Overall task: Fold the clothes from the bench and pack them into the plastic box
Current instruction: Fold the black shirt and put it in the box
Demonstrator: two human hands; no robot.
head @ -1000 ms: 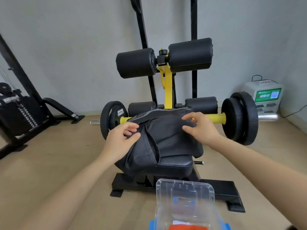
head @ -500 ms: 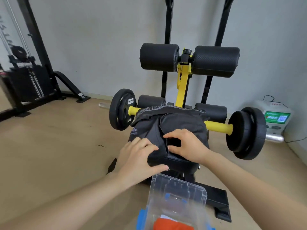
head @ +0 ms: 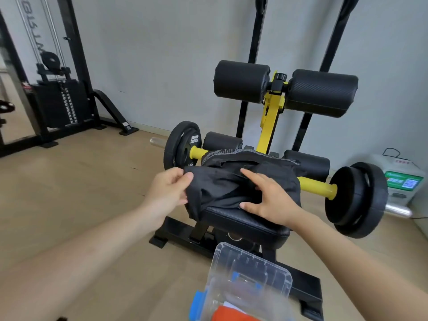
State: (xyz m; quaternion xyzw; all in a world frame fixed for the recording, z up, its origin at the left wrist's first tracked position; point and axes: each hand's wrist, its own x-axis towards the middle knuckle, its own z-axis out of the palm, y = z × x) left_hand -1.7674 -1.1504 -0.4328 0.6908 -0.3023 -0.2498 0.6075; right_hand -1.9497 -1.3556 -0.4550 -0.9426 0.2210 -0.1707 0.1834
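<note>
A black garment [head: 222, 181] with a grey mesh waistband lies bunched on the black padded bench seat [head: 245, 222]. My left hand [head: 168, 192] pinches the garment's left edge between thumb and fingers. My right hand [head: 269, 196] lies on the middle of the cloth with its fingers spread, the thumb at the near fold. The clear plastic box [head: 247, 276] with blue latches stands on the floor in front of the bench, with an orange garment [head: 234, 315] inside at the bottom edge of the view.
A yellow bar with black weight plates [head: 356, 198] crosses behind the seat, with black roller pads [head: 322, 91] above it. A cable machine with a weight stack [head: 58, 100] stands at the left wall. A white device [head: 404, 179] sits at the right on the wooden floor.
The view has shifted left. My left hand has moved from the near fold out to the garment's left edge and taken hold of it. My right hand has spread over the middle.
</note>
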